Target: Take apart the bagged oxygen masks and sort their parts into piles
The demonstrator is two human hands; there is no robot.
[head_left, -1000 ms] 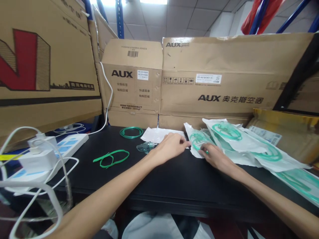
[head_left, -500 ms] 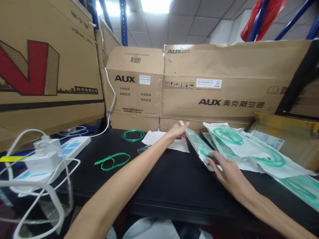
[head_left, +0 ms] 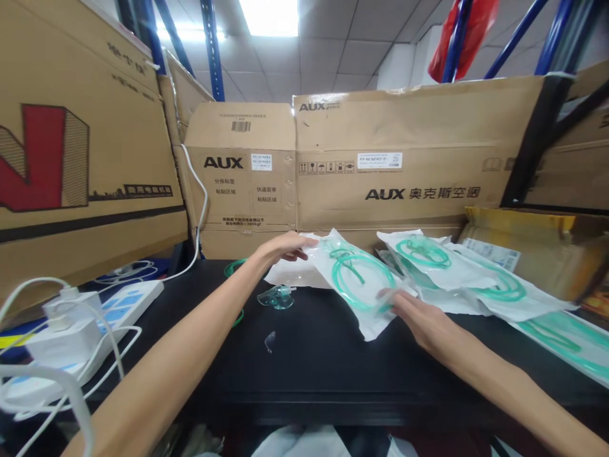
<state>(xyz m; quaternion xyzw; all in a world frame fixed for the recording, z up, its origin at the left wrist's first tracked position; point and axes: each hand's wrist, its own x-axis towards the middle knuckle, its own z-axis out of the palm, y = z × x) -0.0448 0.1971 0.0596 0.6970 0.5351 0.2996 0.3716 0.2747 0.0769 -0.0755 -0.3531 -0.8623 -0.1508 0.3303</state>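
A white pouch [head_left: 368,327] with coiled green tubing [head_left: 349,279] inside hangs tilted between both hands above the black table. My left hand [head_left: 291,246] pinches its upper left corner. At the lower right edge, my right hand [head_left: 421,320] grips the pouch, its fingertips slightly blurred. Below my left hand lie a flat white wrapper [head_left: 292,274] and a clear, green-tinted mask [head_left: 276,297]. A small clear piece [head_left: 270,341] rests nearer the table's front. Loose green tubing [head_left: 231,269] is mostly hidden behind my left forearm.
Several similar pouches [head_left: 451,282] overlap in a pile on the right, before a yellowish box [head_left: 547,254]. On the left are a white power strip [head_left: 128,301] and plugged-in chargers with loose cables. Cardboard boxes [head_left: 394,133] wall off the back.
The pouch has turned from nearly edge-on to show its flat face, and both hands have moved with it. My view has shifted slightly right. My left forearm now covers most of the loose tubing.
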